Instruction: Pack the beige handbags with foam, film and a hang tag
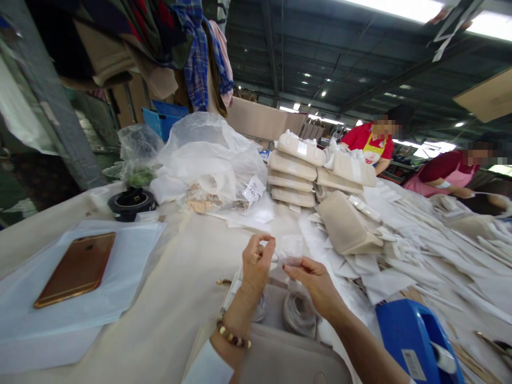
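1. the left hand (pixel 258 261) is pinching one edge of a small clear plastic bag (pixel 291 249), fingertips closed on it.
2. the right hand (pixel 316 280) is pinching the bag's lower edge.
3. the bag is hanging above a beige leather handbag (pixel 288 357).
4. a copper-coloured flat phone (pixel 76 268) is lying well apart, on white paper.

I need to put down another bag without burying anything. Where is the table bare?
Bare cloth lies between the phone on its white sheets and the left hand. Right of the right hand, paper strips and stacked bags crowd the table.
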Demonstrator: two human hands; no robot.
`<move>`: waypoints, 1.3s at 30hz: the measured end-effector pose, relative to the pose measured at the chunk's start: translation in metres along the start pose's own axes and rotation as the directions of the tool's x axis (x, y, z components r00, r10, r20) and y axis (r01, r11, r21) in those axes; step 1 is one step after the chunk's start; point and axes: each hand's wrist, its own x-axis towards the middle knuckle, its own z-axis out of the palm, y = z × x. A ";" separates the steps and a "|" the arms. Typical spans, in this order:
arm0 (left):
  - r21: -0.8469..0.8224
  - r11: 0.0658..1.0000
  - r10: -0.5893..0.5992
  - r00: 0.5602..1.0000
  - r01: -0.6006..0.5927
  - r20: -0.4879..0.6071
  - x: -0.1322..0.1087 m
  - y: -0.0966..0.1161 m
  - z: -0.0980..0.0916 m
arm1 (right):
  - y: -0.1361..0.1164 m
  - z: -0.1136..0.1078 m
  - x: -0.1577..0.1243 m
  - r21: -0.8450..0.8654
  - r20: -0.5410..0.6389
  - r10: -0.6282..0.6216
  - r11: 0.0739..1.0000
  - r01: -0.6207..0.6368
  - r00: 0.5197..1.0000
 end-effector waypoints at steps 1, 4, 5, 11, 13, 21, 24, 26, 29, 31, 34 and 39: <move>0.014 1.000 -0.027 0.999 0.027 -0.041 0.002 -0.002 0.000 | -0.004 0.000 -0.005 0.076 0.020 0.004 0.997 -0.006 1.000; 0.073 0.995 -0.055 0.994 0.062 -0.098 0.005 -0.007 0.000 | -0.012 0.003 -0.029 0.046 0.034 -0.068 0.997 0.067 0.997; 0.097 0.993 -0.054 0.994 0.063 -0.098 0.006 -0.008 0.001 | -0.011 0.005 -0.041 -0.063 0.029 -0.128 0.990 0.130 0.991; 0.288 0.957 -0.028 0.999 0.036 -0.033 0.006 -0.009 0.006 | 0.040 0.020 -0.113 -0.564 0.317 -0.658 0.448 0.694 0.683; 0.370 0.929 -0.017 1.000 0.013 0.008 0.005 -0.008 0.007 | 0.058 0.026 -0.126 -0.644 0.368 -0.704 0.278 0.713 0.607; 0.620 0.782 -0.025 0.991 -0.064 0.134 0.005 -0.007 0.018 | 0.053 0.032 -0.140 -0.678 0.477 -0.703 0.088 0.730 0.527; 0.650 0.750 -0.005 0.981 -0.123 0.192 0.006 0.003 0.017 | 0.053 0.029 -0.143 -0.653 0.466 -0.730 0.099 0.751 0.501; 0.637 0.739 0.037 0.956 -0.222 0.291 -0.002 0.015 0.010 | 0.057 0.029 -0.143 -0.641 0.445 -0.755 0.106 0.760 0.481; 0.552 0.712 0.126 0.853 -0.434 0.507 -0.031 0.031 -0.013 | 0.061 0.031 -0.143 -0.631 0.421 -0.782 0.112 0.767 0.460; 0.475 0.686 0.160 0.751 -0.551 0.640 -0.060 0.033 -0.032 | 0.063 0.033 -0.143 -0.627 0.405 -0.800 0.108 0.771 0.442; 0.349 0.596 0.244 0.578 -0.723 0.779 -0.101 0.021 -0.060 | 0.062 0.035 -0.143 -0.615 0.389 -0.820 0.109 0.781 0.421; 0.260 0.346 0.448 0.403 -0.901 0.798 -0.131 -0.003 -0.080 | 0.063 0.037 -0.144 -0.574 0.424 -0.805 0.116 0.810 0.416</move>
